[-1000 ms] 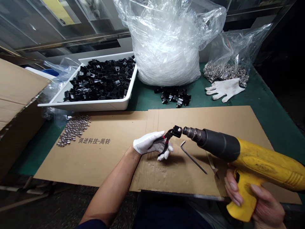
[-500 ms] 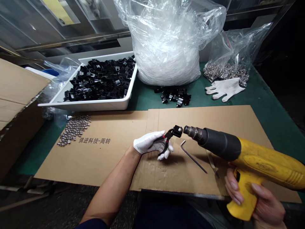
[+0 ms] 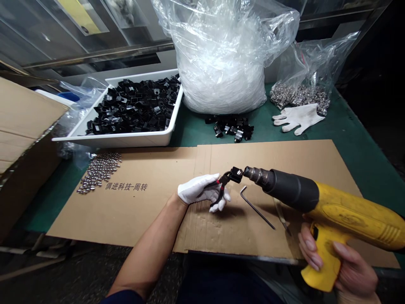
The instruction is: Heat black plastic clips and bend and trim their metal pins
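Observation:
My left hand (image 3: 202,192), in a white glove, is closed around the handles of a pair of pliers (image 3: 224,179). The plier jaws grip a small black part (image 3: 236,174) above the cardboard. My bare right hand (image 3: 341,257) wraps the grip of a yellow heat gun (image 3: 354,215). The gun's stepped metal nozzle (image 3: 253,175) points left, its tip right beside the black part; whether they touch I cannot tell. Below the nozzle lies an L-shaped hex key (image 3: 257,209) on the cardboard sheet (image 3: 158,223). A thin pointed tool (image 3: 281,215) lies partly under the gun.
A white tray (image 3: 126,140) heaped with black parts stands back left, near small metal pieces (image 3: 99,171). Behind are a big clear plastic bag (image 3: 224,71), loose black parts (image 3: 234,126), a white glove (image 3: 299,118) and a bag of metal pieces (image 3: 300,95). A cardboard box (image 3: 25,126) borders the left.
Almost nothing differs; the view has shifted very slightly. Both hands keep their holds, with the heat gun's nozzle still beside the black part.

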`<state>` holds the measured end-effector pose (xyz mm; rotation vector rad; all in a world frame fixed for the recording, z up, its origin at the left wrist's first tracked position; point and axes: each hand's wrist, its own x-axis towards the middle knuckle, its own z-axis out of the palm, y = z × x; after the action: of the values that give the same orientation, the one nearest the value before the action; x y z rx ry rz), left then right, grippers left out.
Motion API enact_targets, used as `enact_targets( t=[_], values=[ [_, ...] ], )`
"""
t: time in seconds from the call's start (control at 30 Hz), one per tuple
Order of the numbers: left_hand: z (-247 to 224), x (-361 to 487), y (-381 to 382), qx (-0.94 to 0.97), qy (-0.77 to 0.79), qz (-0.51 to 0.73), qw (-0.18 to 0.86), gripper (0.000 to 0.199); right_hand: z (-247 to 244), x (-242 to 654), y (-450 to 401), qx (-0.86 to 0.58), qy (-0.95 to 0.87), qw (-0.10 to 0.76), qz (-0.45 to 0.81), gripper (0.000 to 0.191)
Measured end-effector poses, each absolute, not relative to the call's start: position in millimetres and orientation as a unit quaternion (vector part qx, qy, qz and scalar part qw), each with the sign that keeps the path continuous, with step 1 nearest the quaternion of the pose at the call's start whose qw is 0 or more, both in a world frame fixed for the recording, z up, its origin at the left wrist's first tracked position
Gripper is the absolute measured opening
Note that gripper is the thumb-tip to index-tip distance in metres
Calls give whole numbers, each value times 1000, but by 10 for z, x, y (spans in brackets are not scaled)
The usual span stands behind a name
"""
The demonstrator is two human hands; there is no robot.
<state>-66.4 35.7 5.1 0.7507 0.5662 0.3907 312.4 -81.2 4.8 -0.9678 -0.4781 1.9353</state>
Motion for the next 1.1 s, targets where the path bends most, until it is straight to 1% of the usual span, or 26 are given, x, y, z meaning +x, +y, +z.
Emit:
enact_targets(
  t=[0.23,0.4,0.57,0.73,1.03,1.1],
  values=[
    [58,-655,353,355,272,193,873,74,77,3094,-805,-391,-185,453,779,46],
    [43,-658,354,345,275,193,876,74,40,3128,-803,-383,-200,445,784,42],
    [31,-662,356,346,275,191,877,77,-22,3177,-797,-342,-233,434,800,42],
    [27,-665,362,355,277,186,873,78,40,3132,-799,-384,-208,439,785,41],
    [31,-663,361,355,272,188,875,77,90,3095,-789,-389,-198,444,783,42],
    [32,-664,361,356,270,189,875,77,89,3096,-790,-389,-195,444,783,45]
  ],
)
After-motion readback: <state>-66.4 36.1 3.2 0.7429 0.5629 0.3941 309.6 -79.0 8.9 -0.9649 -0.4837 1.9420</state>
